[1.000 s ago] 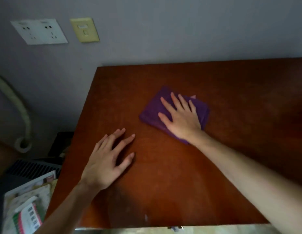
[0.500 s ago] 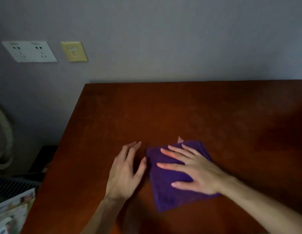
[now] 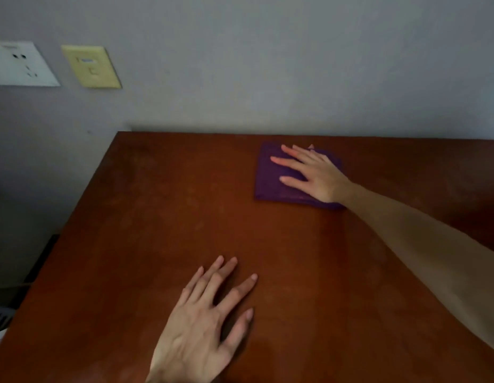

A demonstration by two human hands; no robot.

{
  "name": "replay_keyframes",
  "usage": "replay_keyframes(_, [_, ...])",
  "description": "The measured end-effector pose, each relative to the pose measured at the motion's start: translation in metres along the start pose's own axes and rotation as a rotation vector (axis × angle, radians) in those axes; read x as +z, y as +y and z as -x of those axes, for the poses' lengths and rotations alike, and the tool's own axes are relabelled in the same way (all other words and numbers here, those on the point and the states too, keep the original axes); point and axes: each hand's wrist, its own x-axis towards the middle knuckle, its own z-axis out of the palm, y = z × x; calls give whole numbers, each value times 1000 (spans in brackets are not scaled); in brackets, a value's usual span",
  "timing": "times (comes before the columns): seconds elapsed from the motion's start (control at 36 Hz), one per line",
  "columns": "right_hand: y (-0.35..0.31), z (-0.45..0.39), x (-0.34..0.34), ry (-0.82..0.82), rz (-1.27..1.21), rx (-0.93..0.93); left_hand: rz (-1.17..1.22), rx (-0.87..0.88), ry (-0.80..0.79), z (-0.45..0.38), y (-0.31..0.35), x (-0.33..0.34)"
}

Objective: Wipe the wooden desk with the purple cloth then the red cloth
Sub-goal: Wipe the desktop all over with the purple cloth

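The right hand (image 3: 314, 172) lies flat on the purple cloth (image 3: 273, 183), with its fingers straight and a little spread, pointing to the left; it presses the cloth down and does not curl around it. The right forearm reaches in from the near right corner of the view. The left hand (image 3: 207, 324) rests palm down on the wooden desk (image 3: 157, 217) near the front edge, with fingers straight and apart, and it holds nothing. The two hands are well apart from each other. The purple cloth is folded to a flat rectangle and lies on the far part of the desk, close to the back edge and right of the middle. Behind the desk stands a grey wall (image 3: 268, 64). On the wall, at the far left, there is a white socket plate (image 3: 19, 64), and just beside it a yellow switch plate (image 3: 91, 67).
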Motion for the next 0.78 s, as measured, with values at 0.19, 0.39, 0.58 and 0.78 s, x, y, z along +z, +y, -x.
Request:
replay_keyframes(0.19, [13,-36,-3,110,-14,346,-46,8,-16,-5,0,-1])
replay_keyframes(0.39, [-5,-16,-2,34,-33,437,-60,-2,-15,-1,6,-6])
replay_keyframes(0.58, [-60,83,7,60,-22,463,-66,23,-15,-2,5,-6])
replay_keyframes(0.78, [-140,236,24,114,-5,376,-39,23,-36,-1,4,-7])
